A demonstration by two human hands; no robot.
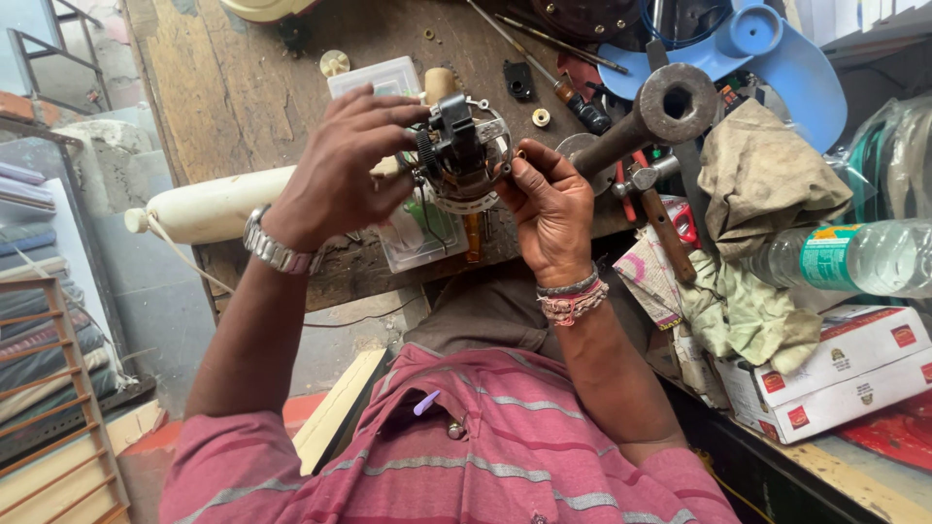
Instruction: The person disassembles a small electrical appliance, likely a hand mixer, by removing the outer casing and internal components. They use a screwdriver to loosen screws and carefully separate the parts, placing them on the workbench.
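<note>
Both hands hold a small fan motor assembly (462, 155) up over the wooden workbench (233, 87).

Left hand (335, 170) curled over the assembly's left side, fingers wrapped on the dark gear housing; right hand (549, 204) pinches its right rim, fingertips pressed together on the metal edge. Clear plastic parts box (408, 238) lies just under it, screwdrivers (563, 82) further back, heavy socket wrench (650, 116) and blue fan blade (777, 58) to the right. Risk, as I judge it: held off the bench by fingertips only, it could slip and drop onto the box, or small loose parts could fall into the clutter and get lost.
</note>
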